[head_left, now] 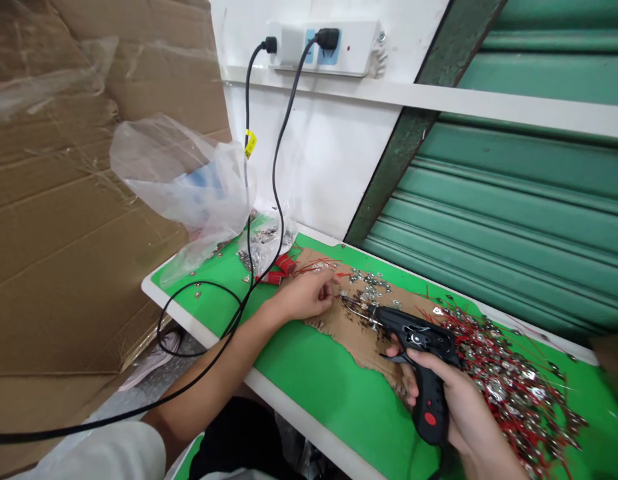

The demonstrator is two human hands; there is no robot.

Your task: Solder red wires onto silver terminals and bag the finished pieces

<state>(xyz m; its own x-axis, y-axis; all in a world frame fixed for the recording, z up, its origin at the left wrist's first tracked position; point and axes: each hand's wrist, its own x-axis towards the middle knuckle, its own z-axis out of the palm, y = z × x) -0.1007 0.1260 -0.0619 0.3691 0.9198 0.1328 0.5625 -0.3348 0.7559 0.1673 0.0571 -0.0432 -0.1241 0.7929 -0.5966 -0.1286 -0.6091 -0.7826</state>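
My right hand (451,400) is wrapped round the grip of a black hot glue gun (416,350) with a red button; its nozzle points left over a torn piece of brown cardboard (359,330). My left hand (309,293) rests on the cardboard's far end, fingers pinched together on a small piece I cannot make out, close to the gun's tip. Small silver metal parts (371,283) lie scattered on the cardboard. A heap of finished silver pieces with red strands (509,380) lies right of the gun.
The green table (329,387) has a white rim. A clear plastic bag (189,180) and a bag of metal parts (266,243) sit at its far left. Black cables (249,200) run up to a wall power strip (323,47). Cardboard sheets (63,200) stand left; a green shutter (529,200) right.
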